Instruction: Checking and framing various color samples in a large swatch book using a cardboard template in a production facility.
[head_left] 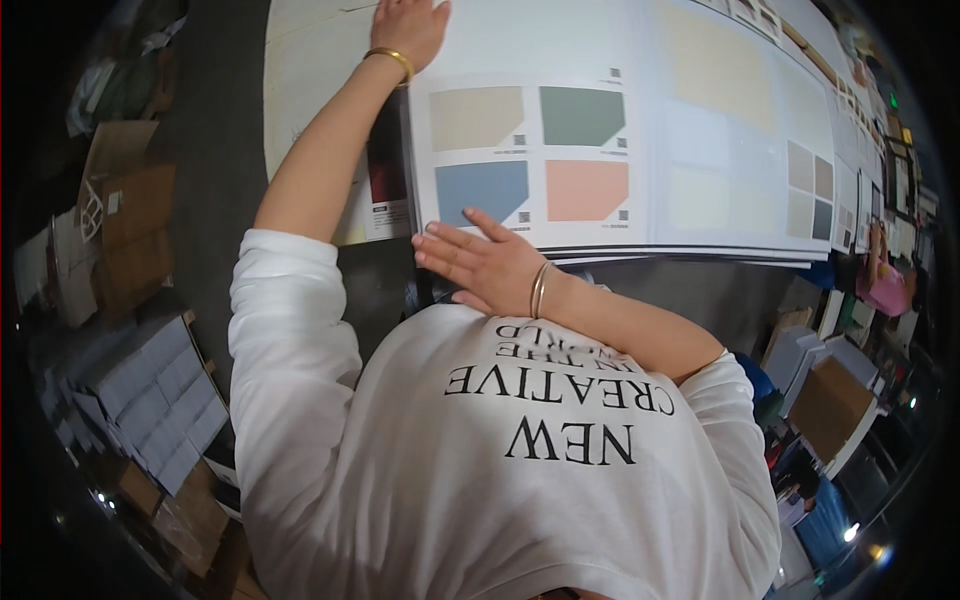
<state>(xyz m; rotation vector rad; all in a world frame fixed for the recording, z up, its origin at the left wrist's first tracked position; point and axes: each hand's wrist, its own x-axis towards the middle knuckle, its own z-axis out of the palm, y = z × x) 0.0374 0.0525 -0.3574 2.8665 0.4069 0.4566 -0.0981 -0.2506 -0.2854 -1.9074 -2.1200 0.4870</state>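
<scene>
A large colour sample sheet (pixel 532 150) lies on the table in front of me, printed with beige, green, blue and salmon swatches. My right hand (pixel 490 262) reaches across my body to the sheet's near left corner. Its fingers are stretched out, and one overlaps the blue swatch (pixel 480 190). My left hand (pixel 410 32) lies farther away by the sheet's left edge, its fingers partly cut off by the top of the picture. Those that show look extended and hold nothing visible. A dark red printed sheet (pixel 388 180) lies partly covered beside my left forearm.
More pale sample sheets (pixel 735 130) lie to the right, their near edges stacked unevenly. A pale board (pixel 305 60) is under my left arm. Cardboard (pixel 140 225) and stacked white bundles (pixel 160 400) stand at the left. Another person in pink (pixel 885 285) is at the far right.
</scene>
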